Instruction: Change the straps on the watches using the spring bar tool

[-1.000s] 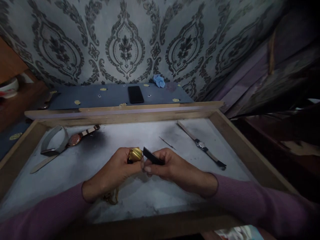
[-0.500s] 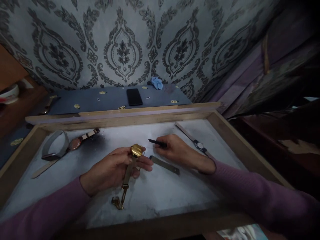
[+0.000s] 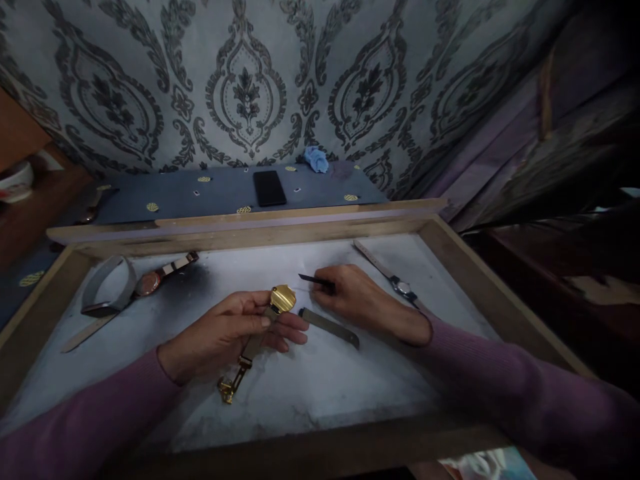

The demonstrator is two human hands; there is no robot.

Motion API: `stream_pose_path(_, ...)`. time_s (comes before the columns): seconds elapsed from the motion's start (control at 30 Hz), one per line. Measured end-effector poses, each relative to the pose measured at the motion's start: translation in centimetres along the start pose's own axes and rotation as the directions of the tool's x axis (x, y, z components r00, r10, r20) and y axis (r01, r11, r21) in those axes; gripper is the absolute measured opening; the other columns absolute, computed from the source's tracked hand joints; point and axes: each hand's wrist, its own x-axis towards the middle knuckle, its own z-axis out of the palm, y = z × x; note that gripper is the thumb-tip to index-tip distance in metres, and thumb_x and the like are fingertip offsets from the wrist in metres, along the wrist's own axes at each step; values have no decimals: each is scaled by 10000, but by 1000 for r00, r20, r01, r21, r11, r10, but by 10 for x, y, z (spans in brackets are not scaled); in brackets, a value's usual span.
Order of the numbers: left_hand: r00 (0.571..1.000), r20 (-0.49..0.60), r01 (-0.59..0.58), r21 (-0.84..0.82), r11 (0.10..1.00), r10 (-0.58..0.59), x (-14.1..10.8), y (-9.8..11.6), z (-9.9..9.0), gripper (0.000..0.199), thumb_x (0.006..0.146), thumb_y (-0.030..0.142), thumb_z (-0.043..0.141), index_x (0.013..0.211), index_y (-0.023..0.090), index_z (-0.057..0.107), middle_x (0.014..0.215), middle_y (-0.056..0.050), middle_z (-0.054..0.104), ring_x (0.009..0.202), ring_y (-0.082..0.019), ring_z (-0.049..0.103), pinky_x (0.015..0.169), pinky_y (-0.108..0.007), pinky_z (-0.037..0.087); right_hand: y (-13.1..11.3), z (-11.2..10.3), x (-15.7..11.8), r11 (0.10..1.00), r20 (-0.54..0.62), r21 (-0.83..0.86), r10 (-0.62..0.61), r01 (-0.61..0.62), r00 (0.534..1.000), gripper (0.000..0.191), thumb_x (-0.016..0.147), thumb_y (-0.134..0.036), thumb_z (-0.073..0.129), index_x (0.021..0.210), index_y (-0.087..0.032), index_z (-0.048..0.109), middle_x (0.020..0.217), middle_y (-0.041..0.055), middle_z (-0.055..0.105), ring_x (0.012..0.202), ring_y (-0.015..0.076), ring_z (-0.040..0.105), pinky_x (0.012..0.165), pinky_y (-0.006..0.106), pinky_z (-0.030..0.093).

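Observation:
My left hand grips a gold watch, its shiny plain side facing up and one strap attached. That strap hangs down past my palm and ends in an open gold clasp. In my right hand is a slim black pointed tool, perhaps tweezers or a blade; its tip points left toward the watch without touching it. A loose olive strap piece lies on the white surface between my hands, below the right one.
A shallow wooden tray surrounds the white work surface. On its left lie a grey-banded watch and a brown-faced watch; a small watch lies right. Behind are a black phone and a blue crumpled cloth.
My left hand has turned the gold watch and shifted it slightly right, and the hanging clasp has swung up and left. My right hand keeps nearly the same place with the tool.

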Motion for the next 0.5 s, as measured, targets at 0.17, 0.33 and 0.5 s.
stream_pose_path(0.17,999,-38,9,60,998,-6,0,3,2,174,857,181,584,993,78,618,1012,-149,690,859,-155,666,648,-189,429,5,4,0,1000,-13,31,3,-3,1000,159,768,-136,511,612,-140,542,544,-7,495,502,78,378,534,250,240)
stream_pose_path(0.33,1000,-30,13,137,991,-9,1,2,3,150,895,213,547,926,90,627,900,-101,689,769,-109,644,599,-165,386,4,4,-4,938,-103,340,-30,63,994,184,801,-235,540,639,-148,521,569,-19,463,533,88,382,519,235,265)
stream_pose_path(0.5,1000,21,16,231,973,-21,2,-4,6,191,907,261,528,938,93,614,830,-82,688,648,-96,636,528,-169,370,-17,1,-14,611,22,790,-121,57,992,346,826,-459,594,746,-122,608,712,15,567,644,102,475,620,235,378)
